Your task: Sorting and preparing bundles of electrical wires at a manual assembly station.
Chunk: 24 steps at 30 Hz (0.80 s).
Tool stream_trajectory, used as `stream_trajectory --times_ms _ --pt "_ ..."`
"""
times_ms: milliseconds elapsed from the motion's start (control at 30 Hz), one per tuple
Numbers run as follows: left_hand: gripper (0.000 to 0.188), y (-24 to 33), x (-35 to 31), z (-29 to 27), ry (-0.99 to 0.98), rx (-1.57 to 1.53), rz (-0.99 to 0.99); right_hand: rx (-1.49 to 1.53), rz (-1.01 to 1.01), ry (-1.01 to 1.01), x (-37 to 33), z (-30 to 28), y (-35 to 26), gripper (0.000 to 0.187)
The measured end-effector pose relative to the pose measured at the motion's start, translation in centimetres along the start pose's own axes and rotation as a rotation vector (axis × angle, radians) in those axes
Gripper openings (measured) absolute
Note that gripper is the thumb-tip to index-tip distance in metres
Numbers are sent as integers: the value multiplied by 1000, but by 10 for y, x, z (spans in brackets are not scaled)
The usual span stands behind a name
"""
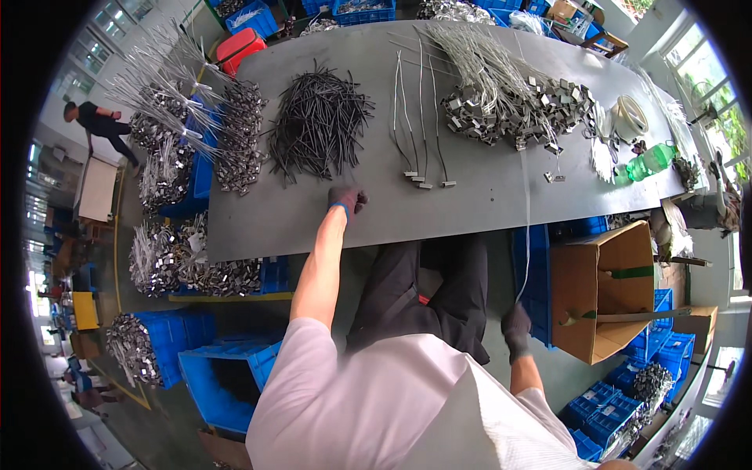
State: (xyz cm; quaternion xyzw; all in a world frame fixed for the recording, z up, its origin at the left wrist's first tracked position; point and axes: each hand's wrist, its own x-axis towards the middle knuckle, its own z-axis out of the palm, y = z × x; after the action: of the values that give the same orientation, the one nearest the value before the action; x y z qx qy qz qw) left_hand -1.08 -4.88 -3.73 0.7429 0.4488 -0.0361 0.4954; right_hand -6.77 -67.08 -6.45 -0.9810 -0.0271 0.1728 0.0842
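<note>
My left hand [347, 200], in a dark glove with a blue cuff, is over the table's near edge, just below a pile of short black tubes [319, 121]. Its fingers are curled; whatever they hold is too small to tell. Down beside my right leg, my gloved right hand [516, 325] is closed on the lower end of a long pale wire [527, 235]. This wire rises over the table edge toward a heap of pale wires with metal end pieces [517, 110]. Between the two piles lie several separate wires [424, 117], partly black, with small metal blocks at their near ends.
Blue crates [160, 345] with metal-ended wires stand left of the grey table [470, 200]. An open cardboard box [603, 290] sits at right, below the edge. A green bottle [652, 160] and a pale tub [629, 117] are on the right end. Another person [102, 121] walks far left.
</note>
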Motion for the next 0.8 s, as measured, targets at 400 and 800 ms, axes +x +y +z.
stream_trajectory --times_ms 400,800 --pt "8 135 -173 171 -513 -1272 46 35 -487 118 -44 5 2 18" --pt "16 203 -197 139 141 -1352 587 -183 -222 -70 -43 -4 20 16"
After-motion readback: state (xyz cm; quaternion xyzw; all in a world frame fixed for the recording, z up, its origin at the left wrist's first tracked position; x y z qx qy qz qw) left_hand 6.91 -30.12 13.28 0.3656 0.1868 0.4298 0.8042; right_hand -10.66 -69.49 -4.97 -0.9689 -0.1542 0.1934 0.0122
